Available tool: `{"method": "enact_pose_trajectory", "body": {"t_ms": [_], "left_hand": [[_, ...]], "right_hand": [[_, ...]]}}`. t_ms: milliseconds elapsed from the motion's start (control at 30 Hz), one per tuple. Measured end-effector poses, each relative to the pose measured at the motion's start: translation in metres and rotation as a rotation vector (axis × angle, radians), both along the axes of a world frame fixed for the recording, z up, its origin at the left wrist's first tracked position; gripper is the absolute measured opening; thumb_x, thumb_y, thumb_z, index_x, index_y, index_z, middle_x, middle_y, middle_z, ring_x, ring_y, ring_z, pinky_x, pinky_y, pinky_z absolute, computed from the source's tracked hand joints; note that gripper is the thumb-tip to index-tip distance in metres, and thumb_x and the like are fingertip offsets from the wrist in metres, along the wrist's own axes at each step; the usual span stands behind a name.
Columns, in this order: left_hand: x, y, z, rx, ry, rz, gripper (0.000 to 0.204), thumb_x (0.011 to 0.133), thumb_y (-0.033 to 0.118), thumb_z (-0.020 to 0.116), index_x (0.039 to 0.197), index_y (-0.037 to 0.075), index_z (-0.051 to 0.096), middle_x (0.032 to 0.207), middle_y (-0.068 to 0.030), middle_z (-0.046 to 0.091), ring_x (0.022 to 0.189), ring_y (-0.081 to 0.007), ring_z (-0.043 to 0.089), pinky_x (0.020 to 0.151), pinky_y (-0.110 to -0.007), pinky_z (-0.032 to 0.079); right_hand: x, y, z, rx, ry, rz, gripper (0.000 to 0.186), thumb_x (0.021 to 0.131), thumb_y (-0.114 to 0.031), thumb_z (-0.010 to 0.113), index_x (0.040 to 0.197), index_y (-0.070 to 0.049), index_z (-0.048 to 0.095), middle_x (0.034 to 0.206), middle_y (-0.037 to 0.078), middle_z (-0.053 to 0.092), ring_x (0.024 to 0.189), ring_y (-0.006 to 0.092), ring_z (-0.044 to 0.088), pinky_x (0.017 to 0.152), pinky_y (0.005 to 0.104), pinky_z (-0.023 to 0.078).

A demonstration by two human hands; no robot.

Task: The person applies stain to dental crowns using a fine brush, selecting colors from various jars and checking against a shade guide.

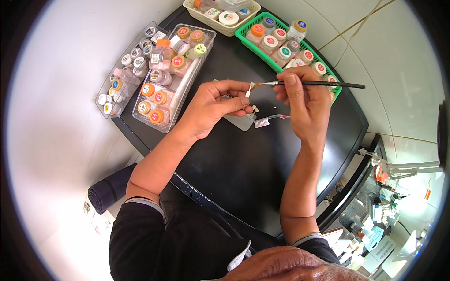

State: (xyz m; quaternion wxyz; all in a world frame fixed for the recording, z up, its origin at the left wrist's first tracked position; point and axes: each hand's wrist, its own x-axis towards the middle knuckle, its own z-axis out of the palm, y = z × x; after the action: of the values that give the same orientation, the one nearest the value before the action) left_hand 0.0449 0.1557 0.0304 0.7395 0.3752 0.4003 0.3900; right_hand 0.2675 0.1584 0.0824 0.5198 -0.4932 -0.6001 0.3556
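My left hand pinches a small off-white tooth-shaped piece between thumb and forefinger. A fine paintbrush with a black handle lies across the fingers of my right hand, gripped near its metal collar. Its brownish bristles point left and meet or almost meet the top of that piece; I cannot tell which. Another small whitish piece shows just below my left fingers. Under the same hand is a pale grey flat plate, partly covered. Beside it lies a toothbrush with white bristles, its handle running behind my right wrist.
Two clear trays of small capped jars stand on the left of the black table. A cream basket is at the far edge, and a green basket of jars is far right. A cluttered counter adjoins at right.
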Motion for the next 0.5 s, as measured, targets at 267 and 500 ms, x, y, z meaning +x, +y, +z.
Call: {"method": "enact_pose_trajectory", "body": {"t_ms": [267, 500], "left_hand": [[0.001, -0.001, 0.0, 0.045, 0.012, -0.015, 0.03, 0.104, 0.004, 0.077, 0.134, -0.004, 0.076, 0.111, -0.0097, 0.079, 0.098, -0.0174, 0.08, 0.086, -0.027, 0.064], [0.001, -0.002, 0.0, 0.066, 0.031, -0.026, 0.03, 0.104, 0.004, 0.076, 0.133, -0.004, 0.076, 0.112, -0.0099, 0.079, 0.098, -0.0171, 0.08, 0.085, -0.028, 0.064]], "right_hand": [[0.002, 0.003, -0.01, 0.061, -0.087, 0.066, 0.021, 0.108, -0.017, 0.075, 0.101, 0.003, 0.076, 0.074, 0.007, 0.073, 0.069, 0.0136, 0.07, 0.062, 0.0294, 0.052], [-0.001, 0.0, -0.007, 0.092, -0.096, -0.021, 0.022, 0.107, -0.018, 0.077, 0.099, 0.002, 0.078, 0.072, 0.006, 0.073, 0.066, 0.0129, 0.071, 0.059, 0.0289, 0.051]]}}
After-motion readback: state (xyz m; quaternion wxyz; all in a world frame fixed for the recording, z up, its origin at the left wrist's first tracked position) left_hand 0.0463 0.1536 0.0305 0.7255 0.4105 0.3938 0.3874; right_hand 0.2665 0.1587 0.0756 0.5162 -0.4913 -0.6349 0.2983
